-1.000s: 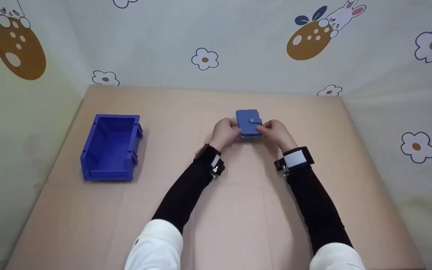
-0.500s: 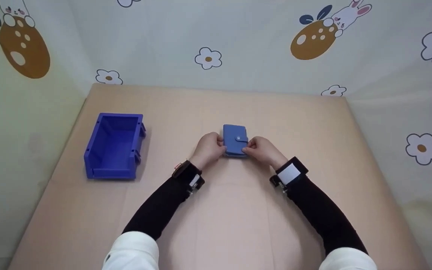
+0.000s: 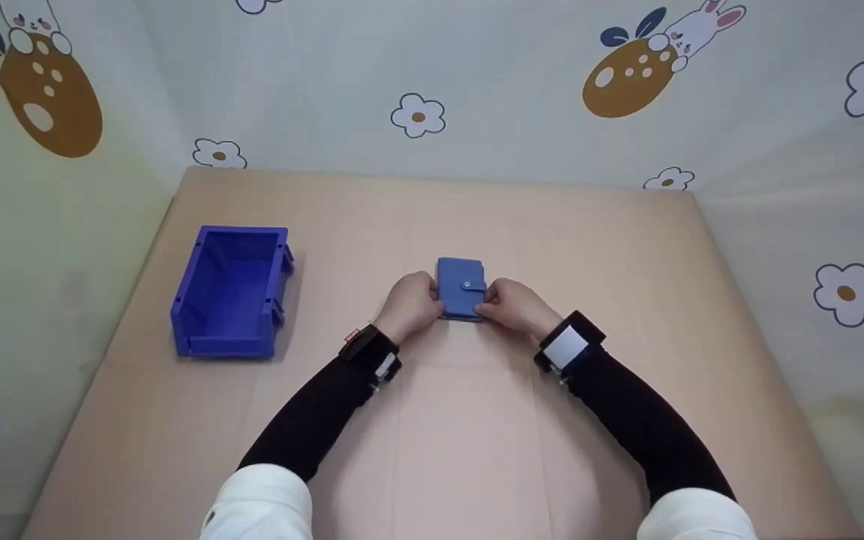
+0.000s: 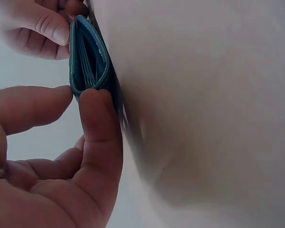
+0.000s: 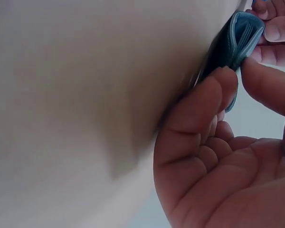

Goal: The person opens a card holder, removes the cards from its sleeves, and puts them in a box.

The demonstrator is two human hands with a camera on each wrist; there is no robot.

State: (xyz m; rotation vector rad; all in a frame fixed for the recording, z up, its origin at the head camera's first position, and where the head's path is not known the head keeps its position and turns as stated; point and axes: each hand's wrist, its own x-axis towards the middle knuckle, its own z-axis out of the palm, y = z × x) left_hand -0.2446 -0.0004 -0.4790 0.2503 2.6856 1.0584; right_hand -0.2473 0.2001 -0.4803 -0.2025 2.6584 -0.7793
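Note:
A small blue wallet (image 3: 459,277) with a snap strap on its right side is at the middle of the table. Its left edge is pinched by my left hand (image 3: 411,306), thumb on top and fingers beneath. On the opposite edge my right hand (image 3: 514,306) pinches it by the strap's lower side. From the left wrist view, the wallet (image 4: 89,59) shows its end, with layered inner slots between the covers. The right wrist view also shows the wallet (image 5: 244,33) end-on, close to the tabletop. Whether it touches the table cannot be made out.
A blue-purple plastic bin (image 3: 229,346) with a low front stands on the left of the light wooden table (image 3: 469,450). Patterned cloth walls (image 3: 492,90) rise behind the table and along both sides.
Both hands have brought the wallet nearer to me and a little left, mostly in the first half second. The pinch on both edges is kept. The bin stays put on the table.

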